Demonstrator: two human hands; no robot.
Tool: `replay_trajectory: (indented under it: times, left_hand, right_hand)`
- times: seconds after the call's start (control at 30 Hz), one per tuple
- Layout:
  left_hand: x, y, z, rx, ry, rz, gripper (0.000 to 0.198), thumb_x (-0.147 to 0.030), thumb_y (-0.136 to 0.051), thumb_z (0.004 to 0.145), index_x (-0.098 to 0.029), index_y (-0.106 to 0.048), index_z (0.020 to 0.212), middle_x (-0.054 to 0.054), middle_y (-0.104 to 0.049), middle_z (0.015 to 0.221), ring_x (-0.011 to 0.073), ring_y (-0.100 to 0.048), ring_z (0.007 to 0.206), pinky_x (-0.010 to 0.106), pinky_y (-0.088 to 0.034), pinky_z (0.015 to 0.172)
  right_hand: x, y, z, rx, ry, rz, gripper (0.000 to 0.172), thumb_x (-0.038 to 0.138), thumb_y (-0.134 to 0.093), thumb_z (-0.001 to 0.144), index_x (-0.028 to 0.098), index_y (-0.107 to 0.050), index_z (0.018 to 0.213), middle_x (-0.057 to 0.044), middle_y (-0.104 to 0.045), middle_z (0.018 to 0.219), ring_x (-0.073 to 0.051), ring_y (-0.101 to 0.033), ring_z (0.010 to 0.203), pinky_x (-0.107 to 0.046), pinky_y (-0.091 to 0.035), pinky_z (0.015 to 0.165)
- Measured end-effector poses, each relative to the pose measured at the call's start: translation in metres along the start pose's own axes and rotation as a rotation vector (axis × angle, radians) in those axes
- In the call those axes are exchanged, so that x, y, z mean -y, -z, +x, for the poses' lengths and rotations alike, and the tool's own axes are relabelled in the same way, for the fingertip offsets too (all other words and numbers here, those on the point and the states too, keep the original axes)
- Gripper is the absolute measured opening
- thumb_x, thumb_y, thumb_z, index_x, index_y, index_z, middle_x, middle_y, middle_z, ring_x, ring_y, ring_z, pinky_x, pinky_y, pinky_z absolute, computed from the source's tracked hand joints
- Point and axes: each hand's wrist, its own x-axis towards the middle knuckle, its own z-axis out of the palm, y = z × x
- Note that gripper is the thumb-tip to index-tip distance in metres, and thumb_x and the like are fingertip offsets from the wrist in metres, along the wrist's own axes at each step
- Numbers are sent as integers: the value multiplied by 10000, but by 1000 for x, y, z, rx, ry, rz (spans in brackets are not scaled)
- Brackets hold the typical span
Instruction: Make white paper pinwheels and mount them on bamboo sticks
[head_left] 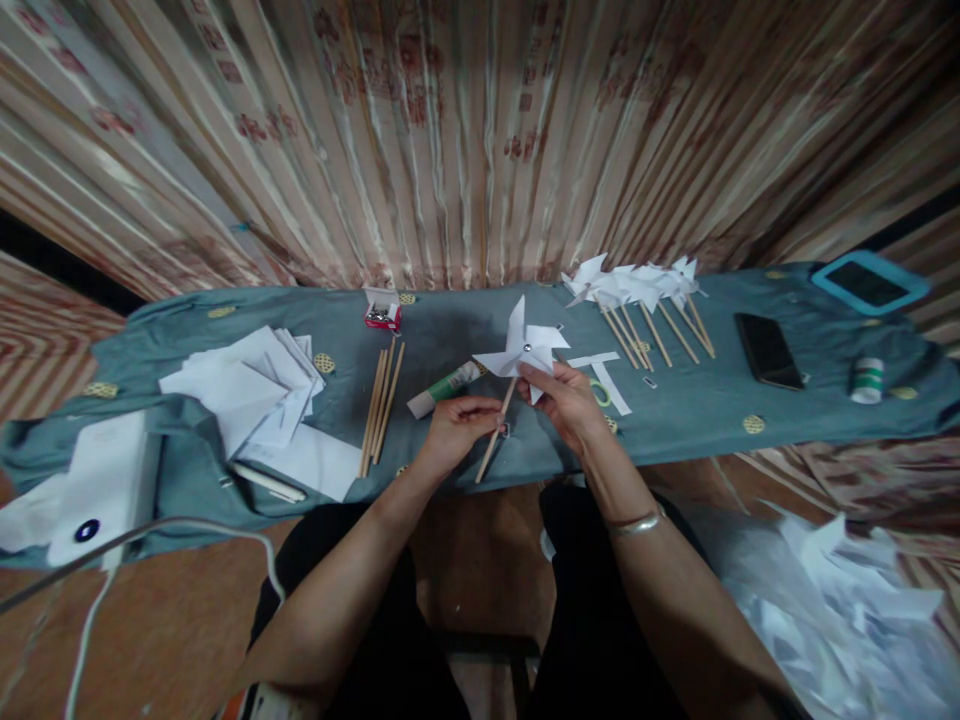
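A white paper pinwheel (517, 345) with a shiny pin at its centre is held up over the near part of the table, its wooden stick slanting down toward me. My left hand (459, 428) pinches that stick below the blades. Fingers of my right hand (564, 395) close on the lower right blade, beside the pin. Just left of the pinwheel lies a green and white glue tube (445, 390). Beyond my right hand are white paper strips (609, 375) and a pair of scissors (600, 392) with green handles, partly hidden.
Finished pinwheels (637, 285) lie at the back right. Loose wooden sticks (382, 405), a small red box (383, 310) of pins and paper sheets (240, 385) are on the left. A phone (768, 350) and a white device (105, 485) with a cable flank them. A plastic bag (840, 610) sits lower right.
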Motion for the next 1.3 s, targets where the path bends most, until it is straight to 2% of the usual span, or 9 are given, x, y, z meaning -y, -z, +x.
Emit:
replay_trajectory:
  times: [0.27,0.87,0.97,1.13,1.3]
  left_hand:
    - [-2,-2,-1,9,-10,-16,248,-275,-856,532,-177,-785,749,3,-736,667,142,-664,598,277,-561,672]
    - [-4,-2,-3,32,-20,-16,232,-276,-854,543,-180,-786,743,14,-744,691,153,-670,622,299,-569,699]
    - [-5,0,-2,6,-24,2,233,-279,-851,547,-178,-785,746,18,-743,693,160,-674,626,301,-569,691]
    - [-8,2,0,-17,-37,-35,270,-306,-860,543,-167,-780,759,28,-741,703,159,-671,630,297,-565,683]
    - [-12,3,0,-145,-25,-124,292,-291,-882,486,-157,-767,719,21,-726,691,143,-654,619,270,-537,639]
  right_hand:
    - [-7,4,4,-76,12,-164,375,480,-918,446,201,-745,626,13,-684,560,-94,-503,460,-244,-380,443]
    - [-15,-3,8,-99,12,-244,454,591,-878,469,195,-679,570,18,-623,469,-86,-512,421,-229,-378,425]
    - [-15,-4,5,-64,15,-276,476,625,-864,468,197,-681,570,11,-630,476,-90,-509,421,-236,-381,436]
    - [-14,-3,-3,109,78,-383,489,670,-819,524,202,-687,570,10,-651,523,-94,-515,476,-244,-404,500]
    - [-24,4,-10,245,127,-518,446,645,-788,617,207,-705,633,18,-673,586,-104,-535,534,-233,-397,528]
